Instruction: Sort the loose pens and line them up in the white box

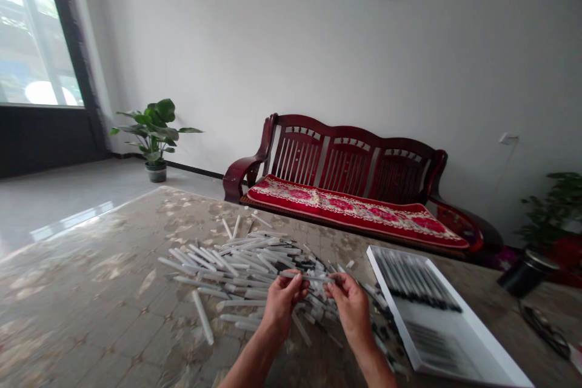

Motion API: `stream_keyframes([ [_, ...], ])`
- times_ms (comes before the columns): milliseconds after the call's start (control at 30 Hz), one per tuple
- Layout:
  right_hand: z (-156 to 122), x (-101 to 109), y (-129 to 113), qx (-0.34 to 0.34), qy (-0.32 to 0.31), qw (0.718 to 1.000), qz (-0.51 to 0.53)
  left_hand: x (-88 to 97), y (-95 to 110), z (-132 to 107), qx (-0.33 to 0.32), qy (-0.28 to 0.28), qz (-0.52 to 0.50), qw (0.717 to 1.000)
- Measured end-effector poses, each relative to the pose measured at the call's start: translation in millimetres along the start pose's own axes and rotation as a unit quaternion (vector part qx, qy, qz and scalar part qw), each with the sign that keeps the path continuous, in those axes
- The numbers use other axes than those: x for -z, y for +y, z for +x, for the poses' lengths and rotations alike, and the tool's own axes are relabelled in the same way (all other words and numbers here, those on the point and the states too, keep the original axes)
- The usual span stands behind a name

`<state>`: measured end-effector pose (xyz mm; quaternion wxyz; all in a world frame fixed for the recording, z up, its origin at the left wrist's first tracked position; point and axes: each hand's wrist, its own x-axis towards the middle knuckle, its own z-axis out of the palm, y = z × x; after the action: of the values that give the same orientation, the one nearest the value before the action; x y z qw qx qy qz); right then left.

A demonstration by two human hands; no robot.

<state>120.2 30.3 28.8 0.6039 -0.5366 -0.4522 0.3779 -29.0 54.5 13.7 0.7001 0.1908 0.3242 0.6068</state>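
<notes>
My left hand (280, 302) and my right hand (351, 305) are held close together above the table, and both pinch one thin pale pen (313, 278) held level between them, the left at its left end, the right at its right end. Beneath and beyond my hands lies a loose pile of several white pen barrels and parts (231, 264), with some dark pieces mixed in near my right hand. To the right stands a white tray (459, 339) with a row of several dark pens (416, 282) laid side by side at its far end.
The table (91, 279) has a beige patterned top. A red wooden bench with a red cushion (350, 194) stands just behind it. A dark round pot (522, 273) and spectacles (543, 327) lie at the table's right. Potted plants stand by the window and far right.
</notes>
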Motion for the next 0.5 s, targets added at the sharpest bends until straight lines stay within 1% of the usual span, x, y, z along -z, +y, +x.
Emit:
stream_keyframes([
  [67, 0, -1, -1, -0.005, 0.006, 1.0, -0.003, 0.7, 0, 0, -0.009, -0.003, 0.011, 1.0],
  [167, -1, -2, -2, -0.041, 0.02, 0.999, 0.014, 1.9, -1, -1, -0.034, -0.015, 0.038, 0.999],
  [300, -4, -3, -4, -0.111, 0.04, 0.99, 0.075, 2.5, -3, -4, -0.077, -0.032, 0.07, 0.994],
  [400, -7, -5, -5, -0.144, 0.059, 0.981, 0.115, 2.1, -2, -8, -0.103, -0.036, 0.094, 0.99],
  [500, -10, -6, -6, -0.17, 0.05, 0.974, 0.138, 0.9, 1, -11, -0.117, -0.039, 0.121, 0.985],
])
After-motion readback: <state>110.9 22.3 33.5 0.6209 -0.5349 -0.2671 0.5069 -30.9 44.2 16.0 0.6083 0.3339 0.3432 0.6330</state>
